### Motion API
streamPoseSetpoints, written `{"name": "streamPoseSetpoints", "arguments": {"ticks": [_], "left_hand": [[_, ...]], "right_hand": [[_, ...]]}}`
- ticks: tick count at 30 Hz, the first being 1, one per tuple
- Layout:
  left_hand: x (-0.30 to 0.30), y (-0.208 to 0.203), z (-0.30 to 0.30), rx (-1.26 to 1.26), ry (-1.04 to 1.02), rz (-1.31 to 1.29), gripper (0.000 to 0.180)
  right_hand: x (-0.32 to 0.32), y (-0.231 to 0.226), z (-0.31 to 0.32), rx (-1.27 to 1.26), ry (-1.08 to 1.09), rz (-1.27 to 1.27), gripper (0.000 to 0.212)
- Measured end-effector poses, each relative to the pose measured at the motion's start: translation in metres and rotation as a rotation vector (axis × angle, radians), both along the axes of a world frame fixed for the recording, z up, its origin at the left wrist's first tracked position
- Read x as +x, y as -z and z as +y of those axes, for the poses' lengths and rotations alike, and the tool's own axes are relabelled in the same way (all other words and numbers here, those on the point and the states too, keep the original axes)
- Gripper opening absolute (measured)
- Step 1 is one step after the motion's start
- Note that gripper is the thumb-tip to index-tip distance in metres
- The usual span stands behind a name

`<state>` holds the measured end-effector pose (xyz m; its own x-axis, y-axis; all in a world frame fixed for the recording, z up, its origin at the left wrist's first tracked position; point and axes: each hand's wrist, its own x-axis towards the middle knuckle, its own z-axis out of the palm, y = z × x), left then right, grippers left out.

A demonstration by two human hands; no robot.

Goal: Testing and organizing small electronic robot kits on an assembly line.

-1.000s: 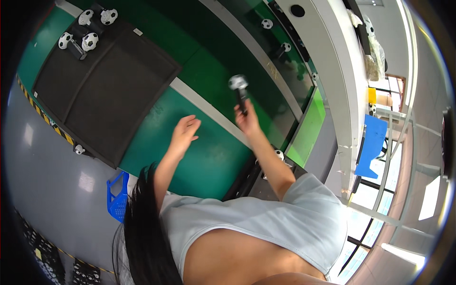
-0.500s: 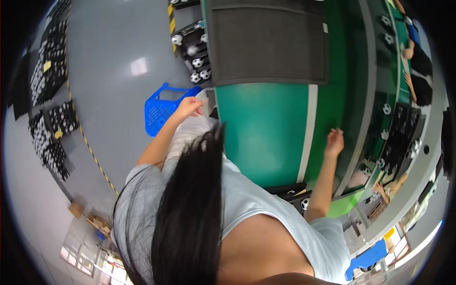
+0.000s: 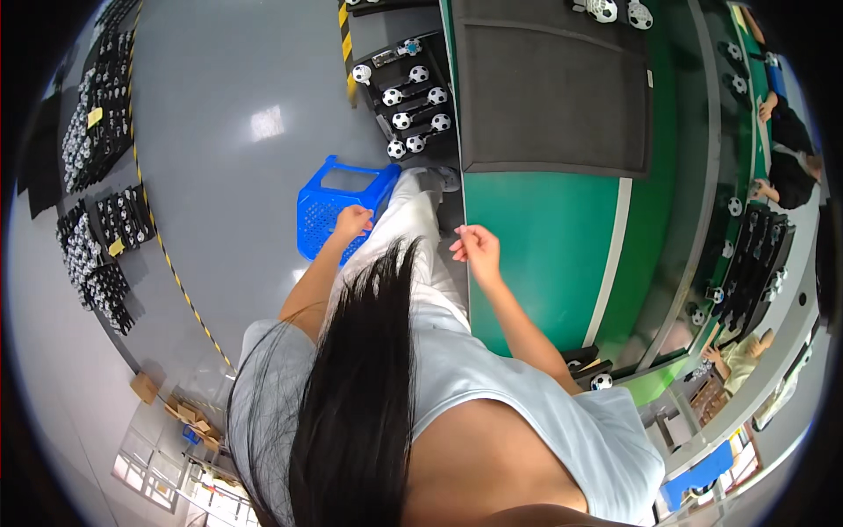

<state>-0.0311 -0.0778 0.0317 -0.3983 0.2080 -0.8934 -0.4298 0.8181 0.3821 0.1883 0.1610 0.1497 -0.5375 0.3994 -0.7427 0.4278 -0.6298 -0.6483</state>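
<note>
My left hand [image 3: 354, 221] hangs loosely curled above a blue perforated plastic stool [image 3: 318, 220], with nothing visible in its fingers. By the left edge of a green worktable [image 3: 536, 250], my right hand [image 3: 477, 250] is held up, its fingers bent and somewhat apart, holding nothing. A dark grey, flat tray [image 3: 553, 97] covers the table beyond it. Two soccer-ball-shaped pieces [image 3: 602, 10] lie at that tray's far end. Left of the table, a black tray [image 3: 413, 97] carries several more small black-and-white ball pieces.
On the right runs a conveyor-like green strip [image 3: 660, 132] with a metal rail. Other people [image 3: 781, 167] work past it near a black tray of ball pieces [image 3: 760, 263]. Stacked trays of pieces [image 3: 97, 140] stand at the far left, behind a yellow-and-black floor line [image 3: 162, 250].
My right hand has swung left from over the green strip to the table's left edge. My body has turned and shifted, bringing more of the black tray into view. My left hand is lower.
</note>
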Motion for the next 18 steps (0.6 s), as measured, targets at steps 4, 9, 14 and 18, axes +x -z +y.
{"name": "streamPoseSetpoints", "arguments": {"ticks": [4,9,14,18], "left_hand": [[-0.006,0.021,-0.045,-0.041,-0.239,0.039,0.024],[0.003,0.050,-0.057,0.028,-0.167,0.074,0.017],[-0.027,0.147,-0.050,0.347,-0.065,0.294,0.013],[-0.091,0.234,-0.008,0.380,0.102,0.381,0.013]], "right_hand": [[-0.011,-0.010,0.010,-0.086,-0.031,-0.064,0.028],[-0.002,-0.006,0.001,-0.027,-0.023,-0.077,0.029],[-0.008,0.012,-0.064,0.521,0.483,-0.050,0.014],[-0.022,0.032,-0.084,1.122,0.303,-0.158,0.007]]}}
